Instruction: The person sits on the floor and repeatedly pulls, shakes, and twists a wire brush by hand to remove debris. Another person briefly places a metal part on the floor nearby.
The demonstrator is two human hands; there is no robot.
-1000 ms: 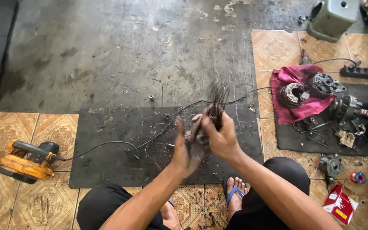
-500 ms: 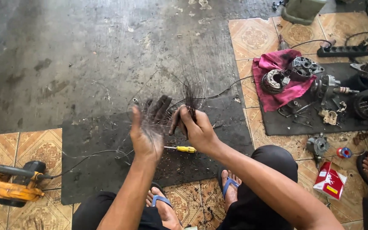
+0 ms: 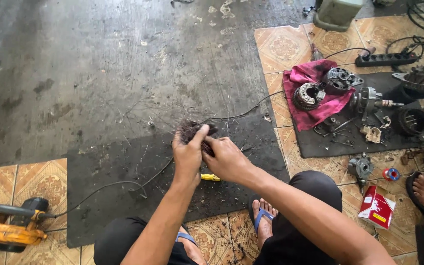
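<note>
Half a second ago the left hand point(image 3: 188, 156) was spread open with the wire strands fanned upright; now both hands meet at the frame's centre, closed around the bundle of dark wire strands point(image 3: 196, 130), bunched low. The left thumb presses over the bundle's top; the right hand point(image 3: 226, 158) pinches it from the side. Just below them a yellow-handled screwdriver point(image 3: 210, 177) lies on the black mat point(image 3: 119, 167). Lower left sits an orange power tool point(image 3: 8, 230). At upper right, metal motor parts point(image 3: 339, 81) rest on a pink rag point(image 3: 310, 105).
</note>
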